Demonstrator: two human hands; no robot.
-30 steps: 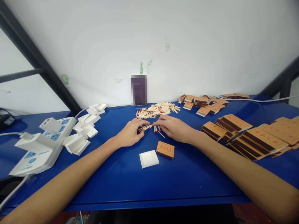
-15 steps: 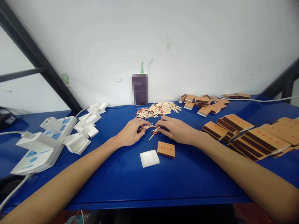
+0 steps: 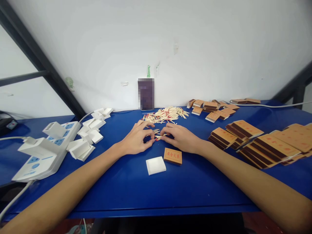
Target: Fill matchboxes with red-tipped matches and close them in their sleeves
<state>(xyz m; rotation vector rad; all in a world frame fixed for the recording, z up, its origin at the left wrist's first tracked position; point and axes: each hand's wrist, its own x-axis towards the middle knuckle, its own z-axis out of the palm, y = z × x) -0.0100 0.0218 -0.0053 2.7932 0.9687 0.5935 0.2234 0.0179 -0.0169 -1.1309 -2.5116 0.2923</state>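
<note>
Left hand: our left hand point(image 3: 136, 138) curls beside the near matches, thumb and forefinger close to their ends; we cannot tell whether it pinches any.
Right hand: our right hand point(image 3: 181, 138) has thumb and forefinger together on a few sticks.
Matches between the hands: this small, loose bunch of pale wooden matches with red heads point(image 3: 159, 137) lies between our fingertips, above the blue tabletop's point(image 3: 185, 191) middle. Uneven pressure could fan the sticks out or drop some.
Match pile: the larger heap of pale wooden, red-headed matches point(image 3: 168, 114) lies just beyond our fingers; a knuckle brushing it could scatter its edge and mix stray sticks in.
White tray: the shallow white rectangular cardboard tray point(image 3: 156, 165) sits nearer us, loose and light, so a dipping wrist could shove it.
Matchbox: the flat orange cardboard box with red lettering point(image 3: 173, 156) rests just beside that tray; one nudge could shift both.
</note>
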